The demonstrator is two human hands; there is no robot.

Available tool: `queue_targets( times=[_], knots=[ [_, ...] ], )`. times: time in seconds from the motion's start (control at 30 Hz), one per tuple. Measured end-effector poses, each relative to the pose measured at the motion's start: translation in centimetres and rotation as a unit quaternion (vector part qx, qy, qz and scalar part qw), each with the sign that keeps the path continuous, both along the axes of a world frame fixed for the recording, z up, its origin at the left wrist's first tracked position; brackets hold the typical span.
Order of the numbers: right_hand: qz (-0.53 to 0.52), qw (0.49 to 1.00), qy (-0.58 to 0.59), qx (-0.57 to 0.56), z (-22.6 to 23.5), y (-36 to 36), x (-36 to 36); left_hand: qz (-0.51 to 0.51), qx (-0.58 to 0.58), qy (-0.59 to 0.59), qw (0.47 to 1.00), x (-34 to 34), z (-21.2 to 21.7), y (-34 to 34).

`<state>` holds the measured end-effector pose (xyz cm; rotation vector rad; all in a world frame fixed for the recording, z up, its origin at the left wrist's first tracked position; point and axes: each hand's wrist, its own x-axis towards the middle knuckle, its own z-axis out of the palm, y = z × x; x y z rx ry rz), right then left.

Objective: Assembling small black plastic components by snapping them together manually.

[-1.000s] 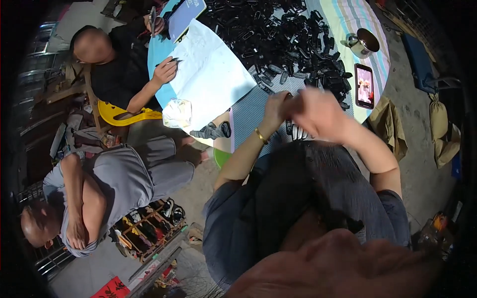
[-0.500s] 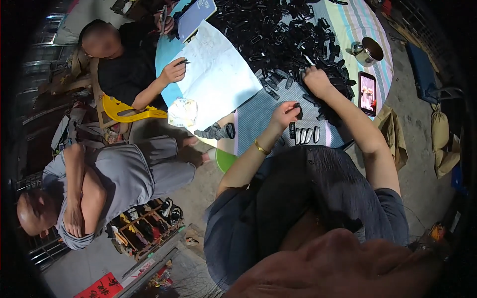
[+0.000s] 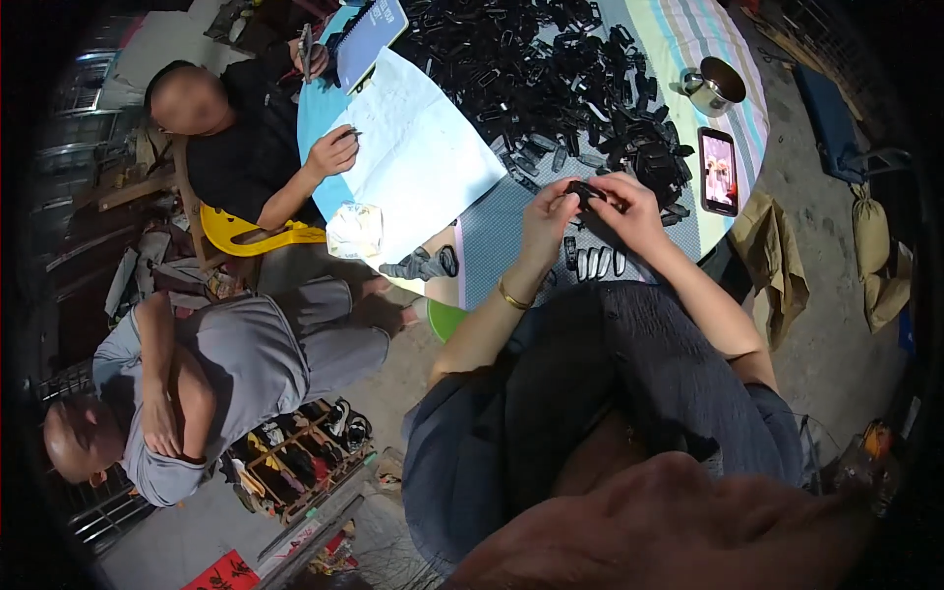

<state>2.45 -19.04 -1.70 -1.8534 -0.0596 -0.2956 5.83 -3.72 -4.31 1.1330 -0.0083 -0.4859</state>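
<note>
Worked near the table's [image 3: 733, 231] near edge, on the checked mat [image 3: 492, 236], with a narrow free strip between the heap of black parts [image 3: 551, 79] and the body. Row of small black pieces [image 3: 593, 263] just below the hands. Small black part [image 3: 587, 190] pinched between both grips, above the mat. Left hand [image 3: 548, 211] clenched on its left end, right hand [image 3: 629, 206] grasping its right end. Both forearms raised from the lap, elbows bent, gold bangle [image 3: 511, 295] on the left wrist. Phone [image 3: 719, 170] and metal cup [image 3: 713, 87] well apart to the right; another person's hand [image 3: 332, 149] writing on white paper [image 3: 423, 157].
</note>
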Motion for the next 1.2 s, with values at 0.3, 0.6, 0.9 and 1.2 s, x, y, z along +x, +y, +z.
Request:
queue_targets(
  times=[0.3, 0.6, 0.9, 1.2],
  knots=[
    [-0.034, 0.996, -0.008, -0.079, 0.5, 0.7, -1.6, 0.009, 0.043, -0.078, 0.996, -0.9, 0.6, -0.1],
    [-0.040, 0.986, -0.073, -0.144, -1.9, 1.5, -1.7, 0.010, 0.092, -0.043, 0.995, -1.4, 0.9, 0.7],
    [0.104, 0.971, 0.207, 0.063, -3.5, 2.1, -2.7, -0.061, 0.065, -0.015, 0.996, -2.1, 0.0, 2.3],
    [0.026, 0.947, 0.118, -0.299, -5.1, -1.4, 5.0, -0.198, 0.449, -0.218, 0.843, -0.5, -3.8, 4.4]
  ],
)
